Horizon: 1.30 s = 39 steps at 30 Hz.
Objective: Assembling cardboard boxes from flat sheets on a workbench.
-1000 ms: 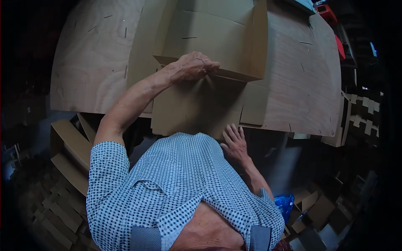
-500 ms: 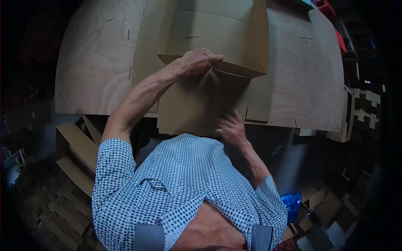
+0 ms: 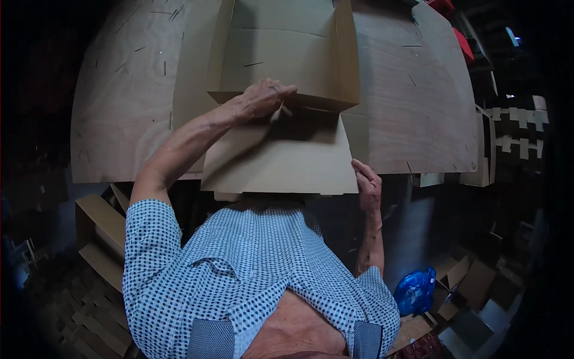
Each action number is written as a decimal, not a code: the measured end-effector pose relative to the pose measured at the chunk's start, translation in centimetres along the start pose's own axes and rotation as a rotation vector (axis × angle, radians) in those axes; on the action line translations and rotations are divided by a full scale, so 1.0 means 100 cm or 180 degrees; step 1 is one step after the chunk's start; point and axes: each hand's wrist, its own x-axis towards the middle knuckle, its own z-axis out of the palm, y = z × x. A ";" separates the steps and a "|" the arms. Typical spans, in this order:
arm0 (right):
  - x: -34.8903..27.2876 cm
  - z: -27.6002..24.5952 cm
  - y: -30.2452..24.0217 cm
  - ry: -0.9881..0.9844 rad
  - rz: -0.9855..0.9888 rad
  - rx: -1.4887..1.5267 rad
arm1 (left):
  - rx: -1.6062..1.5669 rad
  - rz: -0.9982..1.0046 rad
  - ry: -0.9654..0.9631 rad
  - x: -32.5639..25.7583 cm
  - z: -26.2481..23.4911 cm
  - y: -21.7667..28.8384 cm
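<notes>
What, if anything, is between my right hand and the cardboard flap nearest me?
Nothing visible: your right hand is right beside the flap, fingers at its right edge. Your left hand is farther up, at the box's near wall, clear of that edge.

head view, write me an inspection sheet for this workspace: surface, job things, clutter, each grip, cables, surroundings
surface: plywood table, pale, with short dark marks
job's things: open cardboard box on the table; cardboard panel on its body side, reaching past the table's near edge in this view
clutter: flat cardboard beside the box
left grip: bare hand, fingers closed at the box's near wall
right grip: bare hand at the panel's right edge; whether it pinches cannot be told
cables: nothing seen
surroundings: dim; open carton at left, blue plastic bag at lower right, red object at upper right
</notes>
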 end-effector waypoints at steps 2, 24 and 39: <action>-0.001 -0.008 -0.018 -0.0064 -0.0067 0.0391 | 0.0030 0.0130 -0.0168 -0.009 0.006 0.008; 0.099 0.012 0.000 0.0702 -0.1611 -0.0603 | -0.0330 -0.0999 0.2100 -0.119 -0.076 -0.011; 0.136 0.055 -0.060 0.0751 -0.2863 -0.3725 | 0.1505 -0.0247 0.1767 -0.138 -0.007 0.058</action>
